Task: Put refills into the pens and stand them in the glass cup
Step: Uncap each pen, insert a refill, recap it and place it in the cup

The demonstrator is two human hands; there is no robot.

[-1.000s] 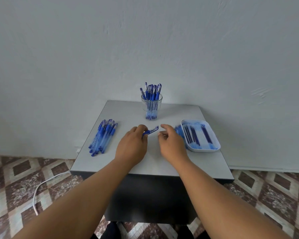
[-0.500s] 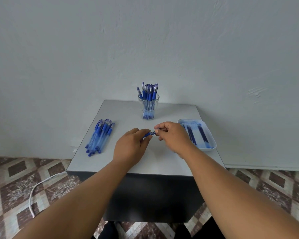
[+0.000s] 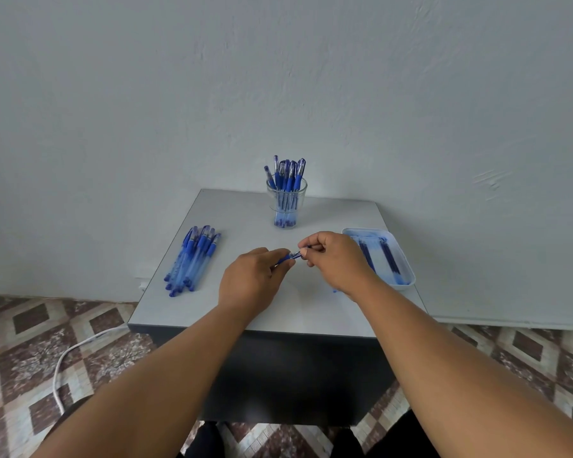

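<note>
Two hands meet over the middle of the table [image 3: 328, 309], both closed on one blue pen [image 3: 290, 256]. The left hand [image 3: 250, 282] wraps the barrel with curled fingers, so that only the end of the pen shows past its thumb. The right hand [image 3: 336, 259] pinches that end between thumb and fingertips; whether it grips a refill or the pen's tip is too small to tell. Straight beyond the hands, at the far edge of the table, stands the cup [image 3: 286, 206], upright, with a cluster of capped pens [image 3: 286, 175] standing in it. Well off to the left of the left hand lies a loose bundle [image 3: 192, 259] of blue pens, flat on the table and roughly parallel. Just beyond the right hand and partly hidden by it sits a shallow white tray [image 3: 406, 259] with dark refills [image 3: 389, 259] lying lengthwise in it. Under the table, a patterned floor [image 3: 24, 352] spreads out, with a white cable [image 3: 67, 358] curving across it below the left forearm.
</note>
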